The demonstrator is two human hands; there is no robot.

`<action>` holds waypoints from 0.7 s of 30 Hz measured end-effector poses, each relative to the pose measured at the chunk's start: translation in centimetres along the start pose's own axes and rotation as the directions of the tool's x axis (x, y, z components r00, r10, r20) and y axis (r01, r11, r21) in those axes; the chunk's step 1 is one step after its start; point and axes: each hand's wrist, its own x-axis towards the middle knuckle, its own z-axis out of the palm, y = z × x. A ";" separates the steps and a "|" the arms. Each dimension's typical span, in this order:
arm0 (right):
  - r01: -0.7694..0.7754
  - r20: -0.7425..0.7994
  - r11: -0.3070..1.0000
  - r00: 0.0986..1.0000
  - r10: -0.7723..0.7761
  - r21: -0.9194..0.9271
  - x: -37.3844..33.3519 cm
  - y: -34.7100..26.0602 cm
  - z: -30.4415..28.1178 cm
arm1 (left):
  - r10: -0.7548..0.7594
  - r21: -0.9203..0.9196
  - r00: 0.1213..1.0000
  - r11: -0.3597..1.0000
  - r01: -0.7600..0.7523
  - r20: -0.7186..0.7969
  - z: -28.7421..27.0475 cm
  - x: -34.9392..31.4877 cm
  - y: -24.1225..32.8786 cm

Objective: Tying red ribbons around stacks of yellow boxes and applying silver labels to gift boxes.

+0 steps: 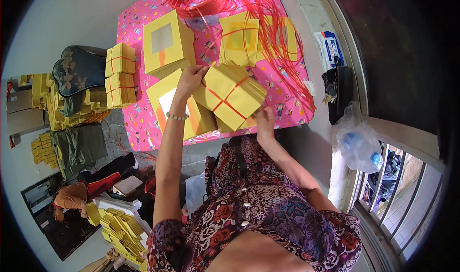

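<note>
Two-handed work on one tilted yellow bundle (219,86), held over the near part of the pink-covered table (130,42) with red strapping (226,101) crossed over its face: left hand (192,80) with fingers closed on the upper-left edge, right hand (265,122) at the lower-right edge, too blurred and hidden to tell whether gripping. Best to press the layers flush, centre the crossing on the face and even out any slack without letting the strapping bite into the edges. Lift clear of the yellow stack (162,87) beneath when turning.
</note>
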 end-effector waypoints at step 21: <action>0.537 0.450 0.812 0.798 -0.401 -0.228 10.6 -9.4 2.1 | -0.080 -0.436 0.615 0.776 -0.456 -0.785 12.7 -5.8 -6.0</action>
